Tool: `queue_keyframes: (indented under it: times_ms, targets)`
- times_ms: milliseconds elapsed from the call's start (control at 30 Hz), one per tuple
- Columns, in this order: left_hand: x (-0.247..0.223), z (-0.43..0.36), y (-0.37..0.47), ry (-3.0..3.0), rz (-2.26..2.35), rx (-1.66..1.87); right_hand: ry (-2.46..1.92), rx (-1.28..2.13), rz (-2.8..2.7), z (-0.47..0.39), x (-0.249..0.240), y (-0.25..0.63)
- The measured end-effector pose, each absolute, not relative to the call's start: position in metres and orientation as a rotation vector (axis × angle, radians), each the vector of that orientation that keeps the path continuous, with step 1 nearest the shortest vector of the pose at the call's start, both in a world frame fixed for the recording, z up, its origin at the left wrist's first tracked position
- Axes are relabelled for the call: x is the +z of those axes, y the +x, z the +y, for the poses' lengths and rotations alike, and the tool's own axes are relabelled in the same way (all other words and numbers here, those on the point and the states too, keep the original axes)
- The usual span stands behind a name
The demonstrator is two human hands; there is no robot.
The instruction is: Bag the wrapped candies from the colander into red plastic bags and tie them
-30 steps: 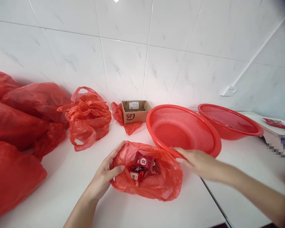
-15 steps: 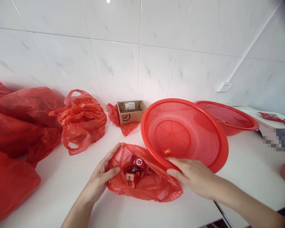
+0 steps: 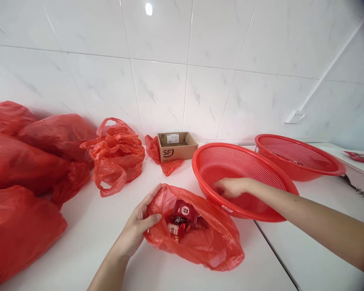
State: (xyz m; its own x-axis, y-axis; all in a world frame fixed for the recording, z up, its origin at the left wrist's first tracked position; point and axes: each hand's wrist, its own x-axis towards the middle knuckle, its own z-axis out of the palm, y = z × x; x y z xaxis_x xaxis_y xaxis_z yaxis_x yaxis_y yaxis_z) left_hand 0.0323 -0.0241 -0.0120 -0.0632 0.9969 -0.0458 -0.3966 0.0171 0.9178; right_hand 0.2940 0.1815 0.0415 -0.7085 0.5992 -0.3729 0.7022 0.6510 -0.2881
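My left hand [image 3: 136,228] grips the left rim of a red plastic bag [image 3: 208,246], thumb inside and fingers outside. Several wrapped sweets [image 3: 177,229] and a dark red packet [image 3: 185,210] show through the bag's open mouth. Down inside a red perforated plastic basket [image 3: 248,161] is my right hand [image 3: 233,188], its fingers curled together near the bottom left. The fingertips are partly hidden, so whatever they hold cannot be made out. The basket stands flat on the white table, just behind and right of the bag.
A second red basket [image 3: 309,178] with some packets in it stands at the back right. A small cardboard box [image 3: 178,152] sits by the tiled wall. Crumpled red bags [image 3: 121,153] and full red bags [image 3: 24,226] occupy the left.
My right hand has gone from the basket's rim down into it. The basket, tilted before, now rests level. My left hand keeps its hold on the bag, and the view has shifted.
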Motion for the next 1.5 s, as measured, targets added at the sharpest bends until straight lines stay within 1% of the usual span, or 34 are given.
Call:
queue_keyframes:
  times_ms: [133, 200, 233, 300, 333, 367, 400, 533, 667, 800, 933, 1000, 1100, 1167, 1267, 1333, 1433, 1500]
  targets:
    - [-0.015, -0.024, 0.028, 0.868, 0.961, 1.399, 1.330, -0.415, 2.671, 0.207, 0.054, 0.300]
    - [-0.015, -0.024, 0.026, 0.875, 0.959, 1.414, 1.404, -0.436, 2.763, 0.199, 0.072, 0.300]
    - [-0.015, -0.024, 0.026, 0.878, 0.960, 1.416, 1.408, -0.493, 2.814, 0.186, 0.082, 0.298]
    - [-0.015, -0.024, 0.026, 0.891, 0.963, 1.409, 1.331, -0.920, 2.964, 0.148, 0.100, 0.291]
    - [-0.015, -0.024, 0.026, 0.898, 0.966, 1.410, 1.252, -1.046, 2.975, 0.126, 0.106, 0.286]
    - [-0.015, -0.024, 0.027, 0.905, 0.971, 1.415, 1.178, -1.099, 2.993, 0.104, 0.110, 0.280]
    - [-0.015, -0.024, 0.027, 0.910, 0.978, 1.422, 1.121, -1.064, 3.031, 0.084, 0.111, 0.274]
    - [-0.016, -0.024, 0.026, 0.919, 1.002, 1.428, 1.053, -0.461, 3.245, 0.044, 0.093, 0.265]
    - [-0.015, -0.025, 0.026, 0.923, 0.991, 1.430, 1.107, 0.039, 3.300, 0.057, 0.062, 0.293]
    - [-0.014, -0.026, 0.028, 0.923, 0.954, 1.423, 1.224, 0.241, 3.203, 0.086, 0.037, 0.332]
    - [-0.014, -0.026, 0.028, 0.943, 0.986, 1.425, 1.491, 0.398, 3.198, 0.096, 0.027, 0.346]
    - [-0.013, -0.025, 0.027, 0.977, 1.047, 1.433, 1.536, 0.265, 3.266, 0.083, 0.022, 0.340]
    - [-0.010, -0.025, 0.027, 1.038, 1.161, 1.434, 1.444, -0.233, 3.304, 0.052, 0.009, 0.326]
    - [-0.007, -0.027, 0.028, 1.070, 1.252, 1.423, 1.413, -0.445, 3.261, 0.035, -0.003, 0.320]
    - [-0.004, -0.038, 0.033, 1.065, 1.479, 1.338, 1.460, -0.491, 3.221, 0.032, -0.018, 0.320]
    - [-0.004, -0.049, 0.036, 1.080, 1.662, 1.238, 1.471, -0.582, 3.170, 0.041, -0.020, 0.326]
    - [-0.004, -0.067, 0.033, 1.095, 1.788, 1.122, 1.510, -0.773, 3.090, 0.058, -0.008, 0.338]
    - [0.003, -0.073, 0.028, 1.074, 1.805, 1.138, 1.555, -0.854, 3.082, 0.068, 0.012, 0.343]
